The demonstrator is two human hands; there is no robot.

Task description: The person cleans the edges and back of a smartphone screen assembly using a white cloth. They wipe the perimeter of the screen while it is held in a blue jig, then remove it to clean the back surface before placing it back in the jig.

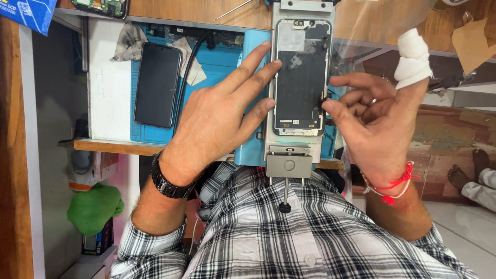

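Note:
A phone screen panel (299, 77), back side up, lies clamped in a grey metal holder (289, 164) on the blue mat (222, 67). My left hand (222, 116) rests flat beside it, fingertips touching the panel's left edge. My right hand (372, 121), with a white bandage (413, 59) on one finger, pinches something small at the panel's right edge; what it pinches is too small to tell. A black watch sits on my left wrist and a red thread band on my right wrist.
A dark phone (156, 85) lies face up on the mat at left, with a black cable (188, 72) beside it. Crumpled cloths lie near the mat's top. A green cloth (93, 206) lies below the bench. Another person's bare feet (467, 173) are at right.

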